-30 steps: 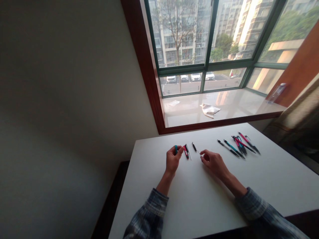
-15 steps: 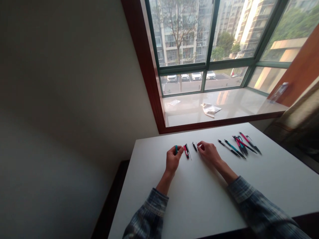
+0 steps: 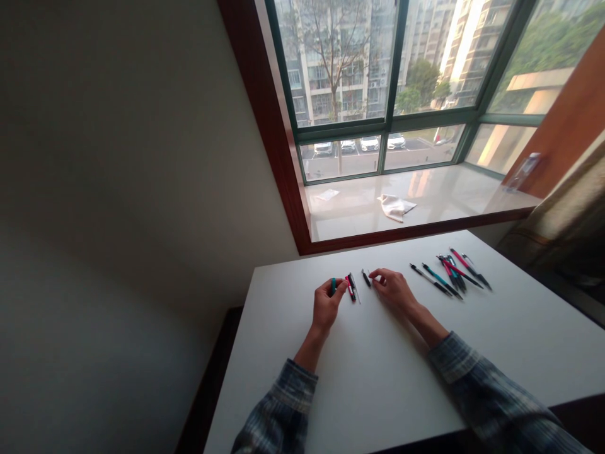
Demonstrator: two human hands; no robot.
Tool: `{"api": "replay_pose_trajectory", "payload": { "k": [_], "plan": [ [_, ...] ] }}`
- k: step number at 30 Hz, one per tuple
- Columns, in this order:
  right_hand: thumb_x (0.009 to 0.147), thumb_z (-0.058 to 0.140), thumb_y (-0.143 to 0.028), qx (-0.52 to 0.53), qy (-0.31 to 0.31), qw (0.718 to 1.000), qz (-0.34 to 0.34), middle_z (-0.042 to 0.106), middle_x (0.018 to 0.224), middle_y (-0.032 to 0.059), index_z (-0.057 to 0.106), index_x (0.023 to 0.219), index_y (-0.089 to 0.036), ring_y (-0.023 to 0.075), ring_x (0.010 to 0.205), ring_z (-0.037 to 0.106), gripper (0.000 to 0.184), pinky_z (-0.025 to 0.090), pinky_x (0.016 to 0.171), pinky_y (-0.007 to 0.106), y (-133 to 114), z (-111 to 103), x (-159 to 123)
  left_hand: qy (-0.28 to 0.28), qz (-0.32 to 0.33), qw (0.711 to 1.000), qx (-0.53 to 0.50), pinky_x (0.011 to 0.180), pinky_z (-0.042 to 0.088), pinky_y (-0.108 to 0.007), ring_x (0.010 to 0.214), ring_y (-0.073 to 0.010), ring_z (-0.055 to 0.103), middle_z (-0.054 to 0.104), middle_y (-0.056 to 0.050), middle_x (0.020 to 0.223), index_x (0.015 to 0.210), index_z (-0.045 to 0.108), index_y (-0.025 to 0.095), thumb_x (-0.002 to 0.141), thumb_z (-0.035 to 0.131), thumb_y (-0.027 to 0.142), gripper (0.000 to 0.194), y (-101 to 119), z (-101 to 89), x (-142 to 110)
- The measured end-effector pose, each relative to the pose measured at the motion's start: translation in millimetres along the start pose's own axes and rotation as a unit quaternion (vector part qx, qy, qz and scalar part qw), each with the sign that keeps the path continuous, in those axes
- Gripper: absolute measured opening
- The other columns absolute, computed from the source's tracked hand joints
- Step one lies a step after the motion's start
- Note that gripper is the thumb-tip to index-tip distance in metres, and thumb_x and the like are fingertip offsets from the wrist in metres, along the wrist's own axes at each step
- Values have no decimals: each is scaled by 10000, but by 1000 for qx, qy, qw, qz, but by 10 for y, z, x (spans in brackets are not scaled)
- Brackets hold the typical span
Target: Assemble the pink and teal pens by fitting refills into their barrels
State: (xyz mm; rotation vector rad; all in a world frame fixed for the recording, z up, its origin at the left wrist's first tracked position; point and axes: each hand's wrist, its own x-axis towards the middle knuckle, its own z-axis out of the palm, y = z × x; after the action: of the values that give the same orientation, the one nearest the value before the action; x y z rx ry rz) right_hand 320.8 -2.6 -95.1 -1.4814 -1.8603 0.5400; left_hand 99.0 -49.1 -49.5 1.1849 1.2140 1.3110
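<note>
My left hand point(image 3: 326, 304) rests on the white table point(image 3: 378, 378) with its fingers closed round a short teal pen piece point(image 3: 333, 285). Just right of it lie a red pen piece and a black one point(image 3: 351, 287) side by side. My right hand point(image 3: 392, 287) is pinched at a thin pale part beside a small black pen piece point(image 3: 365, 277); what the fingertips hold is too small to name. Both forearms wear plaid sleeves.
A cluster of several whole pens point(image 3: 451, 272), red, teal and black, lies at the table's far right. Behind the table runs a window sill point(image 3: 425, 208) with a crumpled white cloth point(image 3: 396, 207). A dark wall lies to the left, a curtain to the right.
My right hand has slid left and away from me, from open table up to the small black pen piece. The left hand has kept its grip and place.
</note>
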Motion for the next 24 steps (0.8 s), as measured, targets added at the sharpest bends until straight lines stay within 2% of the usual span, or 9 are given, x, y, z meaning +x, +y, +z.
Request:
{"api": "replay_pose_trajectory", "payload": {
  "k": [2, 4, 9, 12, 15, 18, 22, 24],
  "plan": [
    [869, 588, -227, 6, -2, 1000, 1, 749, 819, 33, 780, 1008, -230, 198, 696, 666, 236, 513, 743, 335, -25, -27, 2, -4, 1, 1000, 0, 661, 444, -272, 699, -149, 566, 697, -41, 764, 905, 795, 156, 781, 797, 507, 372, 2, 1, 1],
    [875, 601, -229, 24, 8, 999, -25, 763, 899, 42, 768, 1036, -231, 199, 730, 669, 231, 526, 754, 345, -74, -61, -4, -8, 1, 1000, 1, 666, 448, -275, 706, -156, 577, 705, -48, 766, 913, 804, 157, 785, 792, 504, 370, 4, 1, 1],
    [910, 648, -258, 103, 10, 980, -172, 739, 1110, 71, 691, 1235, -252, 205, 862, 671, 328, 566, 784, 364, -343, -110, -105, -40, -5, 999, 13, 649, 436, -268, 678, -150, 568, 709, -54, 757, 916, 816, 149, 805, 770, 470, 343, 9, -5, -5],
    [925, 670, -274, 138, -7, 966, -217, 726, 1181, 80, 665, 1291, -276, 220, 937, 683, 366, 585, 831, 390, -529, -86, -192, -71, -3, 997, 29, 627, 423, -268, 642, -145, 552, 697, -49, 725, 866, 815, 149, 813, 751, 470, 332, 26, -5, -12],
    [954, 649, -278, 146, -14, 962, -228, 734, 1183, 86, 677, 1288, -290, 242, 1002, 688, 335, 590, 872, 423, -657, -68, -246, -99, -10, 994, 33, 615, 415, -272, 623, -149, 548, 682, -50, 694, 808, 806, 142, 806, 748, 490, 353, 47, 1, -19],
    [969, 633, -266, 153, -21, 960, -233, 753, 1122, 80, 706, 1239, -293, 244, 982, 693, 281, 583, 893, 441, -729, -80, -273, -114, -23, 993, 35, 607, 401, -272, 618, -150, 539, 665, -48, 675, 797, 802, 133, 792, 758, 488, 358, 54, 5, -24],
    [969, 640, -274, 162, -29, 960, -226, 757, 1054, 64, 725, 1195, -296, 219, 880, 689, 242, 586, 820, 398, -755, -129, -284, -126, -26, 991, 41, 591, 374, -264, 602, -133, 503, 647, -40, 667, 772, 788, 129, 801, 750, 482, 356, 56, 3, -31],
    [948, 673, -291, 158, -14, 965, -209, 758, 1035, 62, 735, 1176, -292, 217, 846, 681, 237, 582, 791, 386, -703, -176, -253, -126, -26, 991, 36, 579, 358, -257, 596, -122, 484, 644, -36, 686, 823, 788, 131, 815, 738, 484, 356, 61, 2, -35]
  ]
}}
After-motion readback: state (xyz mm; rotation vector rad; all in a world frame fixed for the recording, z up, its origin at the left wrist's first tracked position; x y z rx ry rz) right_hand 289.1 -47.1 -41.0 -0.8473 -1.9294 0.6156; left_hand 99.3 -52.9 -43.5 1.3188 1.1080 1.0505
